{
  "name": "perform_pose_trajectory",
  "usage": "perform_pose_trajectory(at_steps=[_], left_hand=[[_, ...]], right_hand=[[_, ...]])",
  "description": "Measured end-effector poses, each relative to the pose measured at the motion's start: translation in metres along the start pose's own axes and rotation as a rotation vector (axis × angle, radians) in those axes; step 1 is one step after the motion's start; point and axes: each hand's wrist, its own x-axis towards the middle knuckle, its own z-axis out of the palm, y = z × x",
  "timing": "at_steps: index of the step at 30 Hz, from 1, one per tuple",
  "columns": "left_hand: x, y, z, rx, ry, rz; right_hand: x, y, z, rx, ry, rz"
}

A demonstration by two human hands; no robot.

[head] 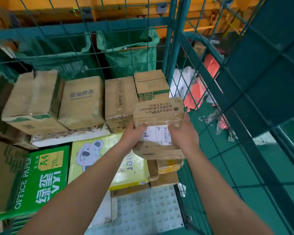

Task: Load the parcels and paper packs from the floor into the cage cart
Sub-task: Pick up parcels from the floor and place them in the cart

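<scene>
- Risk first: the small taped brown cardboard parcel with a white shipping label [158, 128] was held above the right-hand corner of the load, over a low uneven pile of small brown and yellow-taped parcels [168, 166]. Set down on that, it would likely have rocked or slid toward the wire side.
- Slipping was a second hazard, I judged: clear glossy tape wrapped the parcel where the fingers lay, and the grip sat on its near half, so the far end could have dipped.
- Left hand [133, 135] was curled round the parcel's left near edge, thumb on top beside the label.
- Right hand [181, 131] was clamped on the right near edge, thumb on the top face, fingers hidden underneath.
- Both hands were closed on the same parcel and held nothing else.
- Green wire-mesh cage cart [172, 53] already carried a back row of four brown cardboard boxes [82, 101], standing side by side, the held parcel just in front of the rightmost.
- Green A4 office paper pack [41, 175] and yellow plastic-wrapped paper pack with a koala picture [95, 156] lay flat nearer the person, beneath the left forearm.
- Studded grey cart floor [143, 212] showed at the near edge, a flatter landing spot in my judgement.
- Beyond the mesh, red and white plastic bags [193, 87] lay on the green floor.
</scene>
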Motion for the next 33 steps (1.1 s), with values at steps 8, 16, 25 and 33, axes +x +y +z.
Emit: perform_pose_trajectory(at_steps=[8, 16, 25, 33], left_hand=[[0.027, 0.036, 0.006, -0.059, 0.022, -0.028], [0.058, 0.031, -0.002, -0.106, 0.038, -0.019], [0.094, 0.037, 0.014, -0.206, 0.069, 0.048], [0.148, 0.024, 0.036, 0.027, 0.046, 0.112]], right_hand=[[0.053, -0.013, 0.004, -0.028, 0.043, -0.061], [0.087, -0.033, 0.018, -0.077, -0.059, -0.050], [0.142, -0.050, 0.013, -0.057, -0.071, -0.105], [0.183, -0.010, 0.060, -0.528, -0.107, -0.349]])
